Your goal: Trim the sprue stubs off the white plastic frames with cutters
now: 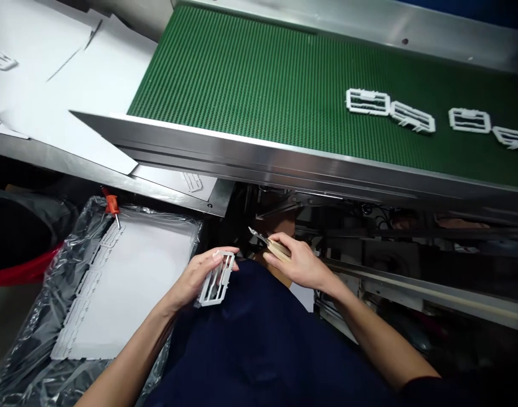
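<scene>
Between the fingers of my left hand (197, 274) is a white plastic frame (224, 278) with long slots, held tilted above my lap. A short tool with a pale wooden handle and pointed metal tip, like a craft knife (278, 249), is gripped in my right hand (303, 263). Its tip points up and left, apart from the frame. Left of my left hand, a bin lined with clear plastic (34, 339) holds a white sheet (136, 282) and a row of similar white frames (83, 294) along its left side.
Ahead runs a green conveyor belt (250, 79) carrying several white frames (368, 102), behind a metal side rail (284, 152). Paper sheets (72, 85) cover the bench at the left. An orange-handled tool (112, 204) stands at the bin's back edge. A red-rimmed bin (25, 271) is far left.
</scene>
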`<state>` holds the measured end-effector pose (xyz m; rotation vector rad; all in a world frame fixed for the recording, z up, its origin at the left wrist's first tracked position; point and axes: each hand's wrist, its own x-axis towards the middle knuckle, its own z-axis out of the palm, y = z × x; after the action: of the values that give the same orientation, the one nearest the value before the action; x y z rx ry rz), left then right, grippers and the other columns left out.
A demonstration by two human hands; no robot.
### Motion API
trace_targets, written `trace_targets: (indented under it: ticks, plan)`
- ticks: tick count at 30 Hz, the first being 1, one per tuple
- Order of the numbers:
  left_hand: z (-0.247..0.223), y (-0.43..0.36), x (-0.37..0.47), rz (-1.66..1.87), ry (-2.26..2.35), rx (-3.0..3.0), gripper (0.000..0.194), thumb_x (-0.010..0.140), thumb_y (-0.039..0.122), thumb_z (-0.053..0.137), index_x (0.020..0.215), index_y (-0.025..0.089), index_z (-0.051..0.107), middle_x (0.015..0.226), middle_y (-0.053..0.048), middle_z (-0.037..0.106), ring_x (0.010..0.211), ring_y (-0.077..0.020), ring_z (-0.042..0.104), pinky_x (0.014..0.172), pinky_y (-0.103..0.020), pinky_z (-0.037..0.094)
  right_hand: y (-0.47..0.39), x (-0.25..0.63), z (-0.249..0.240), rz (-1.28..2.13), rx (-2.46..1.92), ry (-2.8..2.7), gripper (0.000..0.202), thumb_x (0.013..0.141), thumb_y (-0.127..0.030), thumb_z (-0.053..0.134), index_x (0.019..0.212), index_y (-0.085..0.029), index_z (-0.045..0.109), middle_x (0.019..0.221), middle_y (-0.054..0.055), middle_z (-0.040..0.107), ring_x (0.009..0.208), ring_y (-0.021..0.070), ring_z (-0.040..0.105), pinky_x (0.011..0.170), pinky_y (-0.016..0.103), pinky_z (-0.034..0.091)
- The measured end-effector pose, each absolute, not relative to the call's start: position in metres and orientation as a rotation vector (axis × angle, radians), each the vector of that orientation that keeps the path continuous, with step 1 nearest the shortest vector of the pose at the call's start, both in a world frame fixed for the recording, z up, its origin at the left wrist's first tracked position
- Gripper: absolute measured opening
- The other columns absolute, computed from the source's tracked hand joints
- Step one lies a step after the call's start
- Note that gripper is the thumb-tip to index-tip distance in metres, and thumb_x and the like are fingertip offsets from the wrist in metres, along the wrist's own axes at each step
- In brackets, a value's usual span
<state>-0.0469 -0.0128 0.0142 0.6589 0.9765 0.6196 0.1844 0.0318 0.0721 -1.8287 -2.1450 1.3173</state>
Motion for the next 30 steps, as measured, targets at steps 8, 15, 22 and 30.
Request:
trace_targets:
  ticks: [8,15,22,30]
  plan:
    - [0.026,0.000,-0.029,0.609,0.847,0.598,0.045,0.088,0.049,0.043,0.098,0.013,0.066,0.072,-0.005,0.059,0.053,-0.0100,0.044,0.047,-0.020,0.035,0.041,0.149,0.053,1.464,-1.558,-1.666,0.027,0.081,-0.032,0.056,0.103,-0.018,0.054,0.084,0.000,0.061,0.075,0.0126,0.057,0.070,0.024,0.044]
    - [0.022,-0.003,-0.029,0.626,0.820,0.413,0.058,0.084,0.061,0.042,0.116,0.016,0.061,0.080,-0.007,0.062,0.053,-0.0107,0.045,0.042,-0.019,0.036,0.028,0.201,0.079,1.080,-1.435,-2.389,0.029,0.079,-0.022,0.057,0.108,-0.020,0.054,0.093,0.002,0.060,0.081,0.0146,0.053,0.075,0.027,0.040]
    - [0.022,-0.002,-0.031,0.575,0.815,0.543,0.059,0.085,0.060,0.040,0.105,0.012,0.066,0.078,-0.009,0.062,0.049,-0.0089,0.042,0.041,-0.019,0.032,0.027,0.206,0.081,0.893,-1.415,-2.650,0.031,0.079,-0.023,0.056,0.110,-0.019,0.053,0.092,0.003,0.060,0.083,0.0167,0.053,0.077,0.029,0.037]
    - [0.025,0.000,-0.033,0.568,0.805,0.586,0.057,0.085,0.058,0.041,0.108,0.012,0.064,0.079,-0.009,0.063,0.053,-0.0107,0.045,0.045,-0.020,0.033,0.036,0.206,0.086,0.889,-1.364,-2.724,0.029,0.080,-0.025,0.054,0.109,-0.019,0.056,0.086,0.004,0.060,0.080,0.0166,0.053,0.073,0.027,0.035]
